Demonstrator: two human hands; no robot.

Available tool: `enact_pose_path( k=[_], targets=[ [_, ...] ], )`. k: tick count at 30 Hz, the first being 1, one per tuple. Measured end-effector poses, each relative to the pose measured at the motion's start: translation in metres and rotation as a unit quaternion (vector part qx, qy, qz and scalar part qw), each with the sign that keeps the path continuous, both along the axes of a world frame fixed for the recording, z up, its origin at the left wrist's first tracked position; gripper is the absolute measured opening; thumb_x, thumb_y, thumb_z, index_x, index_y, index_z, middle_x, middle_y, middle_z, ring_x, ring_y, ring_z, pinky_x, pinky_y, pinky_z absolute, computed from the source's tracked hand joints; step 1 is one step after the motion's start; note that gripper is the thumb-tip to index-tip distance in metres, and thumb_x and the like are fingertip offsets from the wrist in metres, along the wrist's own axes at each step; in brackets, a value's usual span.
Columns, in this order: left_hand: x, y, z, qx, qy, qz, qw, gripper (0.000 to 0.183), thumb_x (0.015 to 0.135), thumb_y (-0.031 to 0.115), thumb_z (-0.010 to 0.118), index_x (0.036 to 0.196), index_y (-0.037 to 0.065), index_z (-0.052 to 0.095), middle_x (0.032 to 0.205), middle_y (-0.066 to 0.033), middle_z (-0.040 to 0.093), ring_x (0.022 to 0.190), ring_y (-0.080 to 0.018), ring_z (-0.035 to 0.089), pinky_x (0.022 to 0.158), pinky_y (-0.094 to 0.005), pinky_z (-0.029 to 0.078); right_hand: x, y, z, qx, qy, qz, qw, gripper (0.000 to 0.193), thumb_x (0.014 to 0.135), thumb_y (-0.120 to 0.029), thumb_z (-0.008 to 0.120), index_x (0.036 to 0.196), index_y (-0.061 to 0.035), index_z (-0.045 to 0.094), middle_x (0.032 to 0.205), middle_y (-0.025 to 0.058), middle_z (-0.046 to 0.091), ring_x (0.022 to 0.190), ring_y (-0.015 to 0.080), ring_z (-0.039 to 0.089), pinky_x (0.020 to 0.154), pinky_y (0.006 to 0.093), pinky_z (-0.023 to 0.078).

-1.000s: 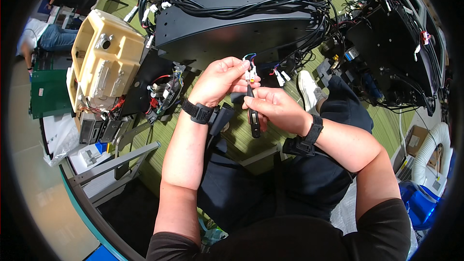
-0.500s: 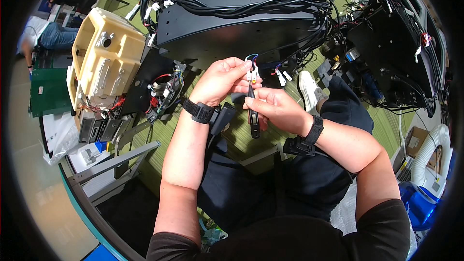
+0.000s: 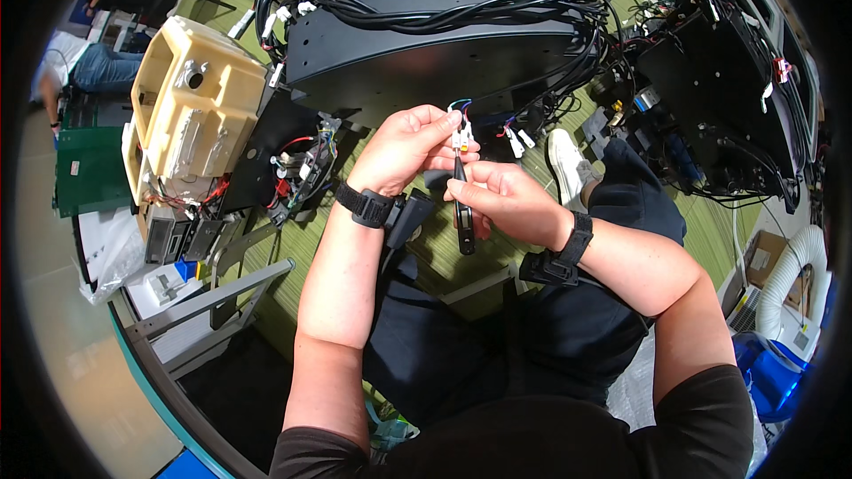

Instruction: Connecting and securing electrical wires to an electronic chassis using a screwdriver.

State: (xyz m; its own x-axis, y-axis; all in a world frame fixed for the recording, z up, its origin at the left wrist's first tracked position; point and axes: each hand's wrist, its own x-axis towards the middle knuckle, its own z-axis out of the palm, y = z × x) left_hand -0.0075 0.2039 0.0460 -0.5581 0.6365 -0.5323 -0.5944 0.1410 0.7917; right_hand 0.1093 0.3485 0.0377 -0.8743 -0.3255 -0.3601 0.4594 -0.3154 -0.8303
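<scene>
My left hand (image 3: 406, 151) pinches a white wire connector (image 3: 457, 138) between thumb and fingers. Thin coloured wires (image 3: 461, 103), blue among them, run up from it. A slim screwdriver-like tool with a black handle (image 3: 464, 226) is gripped by my right hand (image 3: 513, 202), just below and to the right. Its thin tip reaches up to the connector; whether it is inside the housing is too small to tell. Beside the held connector sits another white one with a yellow-orange part (image 3: 466, 145). To the right, more loose white connectors (image 3: 518, 142) hang on dark cables.
A curved black metal housing (image 3: 435, 62) topped with bundled black cables (image 3: 461, 7) stands in front of me. At left is a cream plastic shell (image 3: 200, 98) with wiring beneath. Another black wired unit (image 3: 728, 89) stands at right. A metal frame (image 3: 213, 300) lies lower left.
</scene>
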Motion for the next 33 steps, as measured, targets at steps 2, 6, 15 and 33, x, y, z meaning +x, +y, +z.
enact_pose_path(
  k=[2, 6, 15, 33],
  targets=[
    [0.0007, 0.0005, -0.0019, 0.005, 0.003, 0.008, 1.000, 0.021, 0.093, 0.025, 0.056, 0.090, 0.004, 0.057, 0.086, -0.0120, 0.067, 0.076, -0.0165, 0.067, 0.065, -0.0229, 0.055, -0.0001, 0.0000, -0.0017, -0.001, 0.001, 0.001, 1.000, 0.024, 0.093, -0.027, 0.053, 0.079, -0.0075, 0.053, 0.059, -0.0019, 0.053, 0.048, 0.0059, 0.052, 0.046, 0.0200, 0.041],
    [0.0020, 0.0016, -0.0029, 0.017, 0.006, 0.036, 0.999, 0.021, 0.094, 0.024, 0.055, 0.091, 0.004, 0.058, 0.087, -0.0122, 0.067, 0.076, -0.0162, 0.067, 0.066, -0.0228, 0.055, -0.0004, -0.0005, -0.0002, -0.010, -0.005, 0.001, 1.000, 0.024, 0.093, -0.027, 0.053, 0.079, -0.0079, 0.052, 0.059, -0.0022, 0.052, 0.048, 0.0058, 0.052, 0.046, 0.0201, 0.042],
    [0.0022, 0.0030, 0.0001, 0.001, 0.008, 0.019, 1.000, 0.021, 0.094, 0.025, 0.054, 0.092, 0.004, 0.058, 0.086, -0.0112, 0.067, 0.075, -0.0151, 0.067, 0.064, -0.0225, 0.054, -0.0008, 0.0016, 0.0024, -0.009, -0.005, 0.004, 1.000, 0.025, 0.093, -0.028, 0.053, 0.079, -0.0068, 0.053, 0.059, -0.0014, 0.053, 0.050, 0.0067, 0.054, 0.047, 0.0205, 0.043],
    [0.0006, 0.0006, -0.0058, 0.029, -0.007, 0.019, 0.999, 0.021, 0.095, 0.022, 0.053, 0.097, 0.002, 0.056, 0.089, -0.0112, 0.065, 0.083, -0.0177, 0.066, 0.070, -0.0267, 0.056, -0.0018, 0.0015, 0.0056, -0.034, -0.010, 0.001, 0.999, 0.024, 0.094, -0.028, 0.052, 0.083, -0.0066, 0.055, 0.061, -0.0010, 0.055, 0.051, 0.0071, 0.054, 0.049, 0.0208, 0.044]
  ],
)
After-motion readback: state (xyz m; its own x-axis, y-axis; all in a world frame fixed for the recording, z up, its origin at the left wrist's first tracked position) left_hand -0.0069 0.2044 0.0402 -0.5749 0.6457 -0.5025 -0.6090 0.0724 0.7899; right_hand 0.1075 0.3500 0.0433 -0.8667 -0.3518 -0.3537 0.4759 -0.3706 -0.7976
